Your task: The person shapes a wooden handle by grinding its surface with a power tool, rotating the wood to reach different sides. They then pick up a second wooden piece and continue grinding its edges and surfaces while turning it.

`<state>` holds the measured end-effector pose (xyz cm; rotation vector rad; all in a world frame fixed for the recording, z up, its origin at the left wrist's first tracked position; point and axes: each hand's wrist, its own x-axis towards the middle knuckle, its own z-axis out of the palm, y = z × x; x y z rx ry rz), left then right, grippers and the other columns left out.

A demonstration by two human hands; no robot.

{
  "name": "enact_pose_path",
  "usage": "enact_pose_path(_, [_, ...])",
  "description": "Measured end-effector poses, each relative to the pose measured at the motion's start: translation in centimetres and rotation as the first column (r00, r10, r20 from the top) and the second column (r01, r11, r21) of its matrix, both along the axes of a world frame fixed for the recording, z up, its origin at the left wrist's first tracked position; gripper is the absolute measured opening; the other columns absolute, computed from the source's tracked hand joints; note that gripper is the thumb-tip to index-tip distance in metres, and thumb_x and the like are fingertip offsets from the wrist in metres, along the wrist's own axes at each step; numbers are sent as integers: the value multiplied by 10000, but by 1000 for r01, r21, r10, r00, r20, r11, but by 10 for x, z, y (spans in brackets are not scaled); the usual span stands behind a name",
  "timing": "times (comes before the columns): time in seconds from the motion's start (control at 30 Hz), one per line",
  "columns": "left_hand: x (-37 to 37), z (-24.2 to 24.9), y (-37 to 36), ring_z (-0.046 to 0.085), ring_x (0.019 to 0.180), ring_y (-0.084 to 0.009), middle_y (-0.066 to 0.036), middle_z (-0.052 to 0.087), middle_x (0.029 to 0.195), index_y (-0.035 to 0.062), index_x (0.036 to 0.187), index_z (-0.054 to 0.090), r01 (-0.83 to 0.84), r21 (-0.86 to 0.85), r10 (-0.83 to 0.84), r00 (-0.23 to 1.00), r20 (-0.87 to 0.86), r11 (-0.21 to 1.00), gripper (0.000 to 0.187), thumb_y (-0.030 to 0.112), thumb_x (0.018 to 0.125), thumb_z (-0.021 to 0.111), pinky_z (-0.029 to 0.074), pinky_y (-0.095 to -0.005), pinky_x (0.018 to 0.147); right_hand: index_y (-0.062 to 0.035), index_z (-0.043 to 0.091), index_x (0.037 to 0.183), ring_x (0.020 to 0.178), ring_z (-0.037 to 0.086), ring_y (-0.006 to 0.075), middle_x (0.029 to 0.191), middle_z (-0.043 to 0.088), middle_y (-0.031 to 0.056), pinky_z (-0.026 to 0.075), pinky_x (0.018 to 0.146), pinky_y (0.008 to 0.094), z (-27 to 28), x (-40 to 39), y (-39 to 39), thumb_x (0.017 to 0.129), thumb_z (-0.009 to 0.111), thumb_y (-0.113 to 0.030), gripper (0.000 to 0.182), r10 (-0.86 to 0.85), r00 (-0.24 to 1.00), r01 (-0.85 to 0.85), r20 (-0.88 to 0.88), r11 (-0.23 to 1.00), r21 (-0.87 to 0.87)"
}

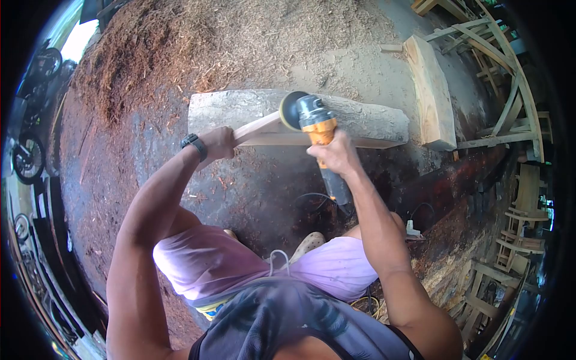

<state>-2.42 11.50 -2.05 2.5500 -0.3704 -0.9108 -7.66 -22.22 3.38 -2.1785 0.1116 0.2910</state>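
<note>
My left hand point(219, 144), with a dark watch on its wrist, is closed round the near end of a pale wooden stick point(257, 128). The stick slants up to the right, and its far end meets the disc point(290, 110) of an angle grinder. My right hand point(339, 155) grips the yellow and black angle grinder point(319, 125) round its body, the head pointing away from me. Behind both tools lies a thick squared log point(360, 120) with rough bark on top. Whether the disc is spinning cannot be told.
Wood shavings point(240, 42) are heaped beyond the log. A pale timber block point(429, 96) lies to the right, beside wooden frames point(510, 90). The grinder's dark cord point(312, 194) loops near my feet. A white plug point(413, 229) sits by my right knee. Motorbikes point(29, 157) stand far left.
</note>
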Motion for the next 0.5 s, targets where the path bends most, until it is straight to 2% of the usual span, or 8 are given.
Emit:
enact_pose_path(0.07, [2, -4, 0, 735, 867, -363, -222, 736, 873, -25, 963, 721, -20, 0, 20, 1000, -22, 1000, 299, 153, 722, 720, 565, -444, 755, 11, 702, 1013, 837, 751, 320, 887, 749, 199, 585, 770, 415, -4, -8, 20, 658, 806, -281, 471, 79, 997, -79, 3, 997, -10])
enact_pose_path(0.1, [2, -7, 0, 737, 845, -348, -211, 737, 855, -31, 960, 728, -35, -6, 35, 999, -41, 999, 313, 156, 710, 738, 565, -437, 743, 18, 697, 1016, 857, 751, 353, 897, 746, 221, 588, 787, 426, 6, -13, 31, 663, 799, -278, 472, 111, 993, -113, -28, 992, -56])
enact_pose_path(0.17, [1, -13, 1, 737, 832, -350, -211, 737, 845, -31, 942, 728, -34, -7, 34, 999, -37, 999, 299, 155, 708, 739, 564, -436, 733, 27, 689, 1039, 910, 739, 401, 946, 741, 257, 584, 832, 448, 14, -21, 47, 671, 790, -271, 484, 150, 989, -147, 19, 985, -91])
enact_pose_path(0.27, [2, -15, 2, 736, 813, -352, -208, 737, 829, -29, 925, 730, -36, -22, 35, 999, -33, 999, 285, 152, 705, 741, 563, -434, 712, 32, 682, 1064, 973, 720, 431, 992, 729, 286, 573, 876, 467, 6, -26, 54, 678, 783, -264, 497, 163, 986, -157, 45, 982, -104])
enact_pose_path(0.5, [5, -20, 3, 742, 846, -348, -205, 748, 867, -18, 952, 733, -12, -26, 12, 1000, 0, 1000, 292, 157, 719, 745, 562, -425, 721, 31, 667, 1127, 1000, 712, 442, 1037, 727, 279, 571, 891, 471, 6, -19, 43, 692, 783, -253, 532, 135, 989, -142, -64, 982, -127])
